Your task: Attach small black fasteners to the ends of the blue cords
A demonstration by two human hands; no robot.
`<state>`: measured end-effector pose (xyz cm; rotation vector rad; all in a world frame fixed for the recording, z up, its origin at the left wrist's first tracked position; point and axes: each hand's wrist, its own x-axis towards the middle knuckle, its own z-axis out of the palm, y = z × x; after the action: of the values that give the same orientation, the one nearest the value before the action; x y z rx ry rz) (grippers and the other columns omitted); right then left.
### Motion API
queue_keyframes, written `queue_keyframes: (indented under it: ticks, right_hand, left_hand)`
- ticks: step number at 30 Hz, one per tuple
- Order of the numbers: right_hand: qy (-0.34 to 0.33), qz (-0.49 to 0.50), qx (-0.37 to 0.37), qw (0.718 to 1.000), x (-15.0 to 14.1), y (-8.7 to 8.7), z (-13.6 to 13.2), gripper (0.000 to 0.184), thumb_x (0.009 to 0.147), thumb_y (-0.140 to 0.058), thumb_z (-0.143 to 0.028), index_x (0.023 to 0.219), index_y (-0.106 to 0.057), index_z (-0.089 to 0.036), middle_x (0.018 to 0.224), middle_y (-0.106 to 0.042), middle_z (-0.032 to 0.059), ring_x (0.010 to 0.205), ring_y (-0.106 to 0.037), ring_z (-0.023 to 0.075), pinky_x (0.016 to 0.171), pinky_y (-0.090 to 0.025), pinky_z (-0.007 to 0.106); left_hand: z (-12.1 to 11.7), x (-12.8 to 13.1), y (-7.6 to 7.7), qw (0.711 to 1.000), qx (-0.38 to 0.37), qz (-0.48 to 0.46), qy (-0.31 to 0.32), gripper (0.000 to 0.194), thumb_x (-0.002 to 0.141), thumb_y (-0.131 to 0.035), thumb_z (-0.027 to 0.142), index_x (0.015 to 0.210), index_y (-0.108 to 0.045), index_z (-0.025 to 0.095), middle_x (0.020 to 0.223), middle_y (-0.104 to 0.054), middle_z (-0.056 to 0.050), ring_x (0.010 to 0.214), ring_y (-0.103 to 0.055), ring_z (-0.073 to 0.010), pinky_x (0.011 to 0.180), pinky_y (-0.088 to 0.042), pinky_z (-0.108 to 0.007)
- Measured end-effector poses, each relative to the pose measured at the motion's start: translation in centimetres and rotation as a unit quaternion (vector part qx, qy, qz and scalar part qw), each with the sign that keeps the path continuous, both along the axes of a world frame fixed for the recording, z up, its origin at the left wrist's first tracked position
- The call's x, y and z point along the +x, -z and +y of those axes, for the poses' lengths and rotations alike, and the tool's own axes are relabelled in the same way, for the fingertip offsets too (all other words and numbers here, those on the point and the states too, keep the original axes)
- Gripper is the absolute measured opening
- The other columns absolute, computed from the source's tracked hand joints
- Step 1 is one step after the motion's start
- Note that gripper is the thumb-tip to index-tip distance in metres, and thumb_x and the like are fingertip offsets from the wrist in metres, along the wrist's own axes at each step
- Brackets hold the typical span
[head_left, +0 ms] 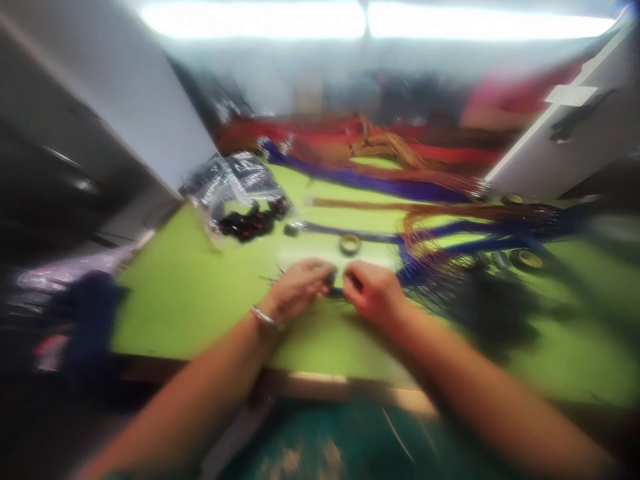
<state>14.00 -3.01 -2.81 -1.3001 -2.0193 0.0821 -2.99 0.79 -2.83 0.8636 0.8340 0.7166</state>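
Observation:
The picture is smeared by motion. My left hand [300, 287], with a bangle at the wrist, and my right hand [373, 293] meet over the green table [190, 293]. Both have their fingers curled together on a thin blue wire [336, 291] that runs between them. The wire leads right into a blue wire bundle [450, 250]. A small tape roll [350, 244] lies just beyond my hands.
Purple [360, 179], orange [450, 210] and red [440, 152] wire bundles lie across the far table. A clear plastic bag [233, 179] and black parts with red [250, 223] sit at the back left. More tape rolls [527, 259] rest right. White panels flank both sides.

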Motion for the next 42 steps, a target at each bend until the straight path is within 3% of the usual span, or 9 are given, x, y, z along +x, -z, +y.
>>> queue_keyframes:
  ticks: [4, 8, 12, 18, 27, 31, 35, 38, 42]
  right_hand:
    - [0.042, 0.149, -0.131, 0.979, -0.3, -0.2, 0.3, 0.010, 0.071, -0.050, -0.018, 0.060, -0.052, -0.018, 0.050, -0.047, -0.0044, 0.048, -0.038, 0.0082, 0.050, -0.031, 0.020]
    - [0.065, 0.199, -0.200, 0.957, -0.3, -0.4, 0.7, 0.009, 0.067, -0.050, -0.018, 0.058, -0.051, -0.017, 0.049, -0.047, -0.0046, 0.048, -0.039, 0.0080, 0.048, -0.030, 0.020]
    - [0.070, 0.174, -0.186, 0.965, -0.1, -0.3, 0.6, 0.009, 0.068, -0.050, -0.019, 0.059, -0.052, -0.018, 0.051, -0.049, -0.0038, 0.049, -0.040, 0.0083, 0.050, -0.030, 0.020]
    - [0.054, 0.046, -0.071, 0.995, 0.1, -0.4, 0.0, 0.013, 0.076, -0.047, -0.021, 0.065, -0.054, -0.018, 0.058, -0.052, -0.0011, 0.053, -0.039, 0.0097, 0.054, -0.028, 0.023]
    - [0.075, 0.146, -0.167, 0.972, 0.4, 0.0, 0.9, 0.011, 0.068, -0.049, -0.019, 0.057, -0.050, -0.018, 0.051, -0.048, -0.0035, 0.051, -0.040, 0.0093, 0.050, -0.029, 0.021]
    - [0.086, 0.106, -0.130, 0.982, 0.3, -0.3, 0.5, 0.010, 0.070, -0.051, -0.018, 0.060, -0.051, -0.018, 0.053, -0.051, -0.0033, 0.049, -0.041, 0.0093, 0.050, -0.029, 0.021]
    - [0.079, -0.010, -0.016, 0.997, 0.3, -0.4, -0.1, 0.012, 0.078, -0.049, -0.019, 0.067, -0.054, -0.018, 0.058, -0.054, -0.0009, 0.052, -0.043, 0.0105, 0.053, -0.028, 0.024]
    - [0.074, -0.098, 0.070, 0.990, 0.3, -0.3, -0.2, 0.014, 0.080, -0.047, -0.017, 0.068, -0.054, -0.018, 0.059, -0.054, 0.0003, 0.055, -0.044, 0.0121, 0.055, -0.026, 0.026]
    - [0.067, -0.150, 0.123, 0.979, 0.5, -0.3, -0.2, 0.012, 0.080, -0.047, -0.016, 0.070, -0.053, -0.018, 0.059, -0.053, 0.0009, 0.057, -0.042, 0.0137, 0.057, -0.025, 0.028]
  left_hand:
    - [-0.1, 0.1, -0.1, 1.000, -0.005, -0.011, -0.001, 0.025, 0.072, -0.071, 0.027, 0.089, -0.062, 0.012, 0.071, -0.061, -0.001, 0.054, -0.055, -0.0041, 0.049, -0.041, -0.014]
    - [-0.3, 0.3, -0.3, 1.000, 0.000, -0.002, -0.029, 0.030, 0.069, -0.074, 0.025, 0.093, -0.061, 0.013, 0.072, -0.062, -0.002, 0.054, -0.056, -0.0055, 0.049, -0.042, -0.015]
    - [-0.3, 0.4, -0.3, 0.999, 0.015, 0.004, -0.039, 0.031, 0.068, -0.074, 0.024, 0.095, -0.061, 0.014, 0.072, -0.062, -0.001, 0.054, -0.056, -0.0061, 0.050, -0.043, -0.016]
    - [-0.2, 0.3, -0.2, 1.000, 0.002, -0.003, -0.028, 0.026, 0.070, -0.073, 0.026, 0.091, -0.064, 0.013, 0.074, -0.062, -0.001, 0.051, -0.053, -0.0027, 0.045, -0.039, -0.013]
    - [-0.1, 0.2, -0.3, 0.999, 0.011, 0.000, -0.039, 0.031, 0.068, -0.074, 0.027, 0.094, -0.063, 0.014, 0.073, -0.062, -0.001, 0.052, -0.054, -0.0043, 0.047, -0.040, -0.015]
    - [-0.1, 0.2, -0.3, 0.999, 0.006, -0.004, -0.039, 0.030, 0.067, -0.075, 0.026, 0.093, -0.064, 0.014, 0.074, -0.062, -0.002, 0.053, -0.054, -0.0042, 0.046, -0.039, -0.014]
    - [-0.1, 0.1, -0.3, 1.000, -0.007, -0.016, -0.021, 0.029, 0.069, -0.073, 0.027, 0.093, -0.066, 0.012, 0.072, -0.060, -0.002, 0.053, -0.052, -0.0027, 0.046, -0.037, -0.013]
    - [-0.1, 0.1, -0.5, 1.000, -0.022, -0.020, -0.004, 0.028, 0.071, -0.072, 0.027, 0.092, -0.067, 0.010, 0.069, -0.058, -0.001, 0.051, -0.049, -0.0015, 0.045, -0.036, -0.012]
    - [0.0, 0.1, -0.7, 0.999, -0.034, -0.020, -0.005, 0.029, 0.070, -0.073, 0.027, 0.092, -0.068, 0.009, 0.068, -0.056, -0.001, 0.050, -0.048, -0.0012, 0.042, -0.034, -0.011]
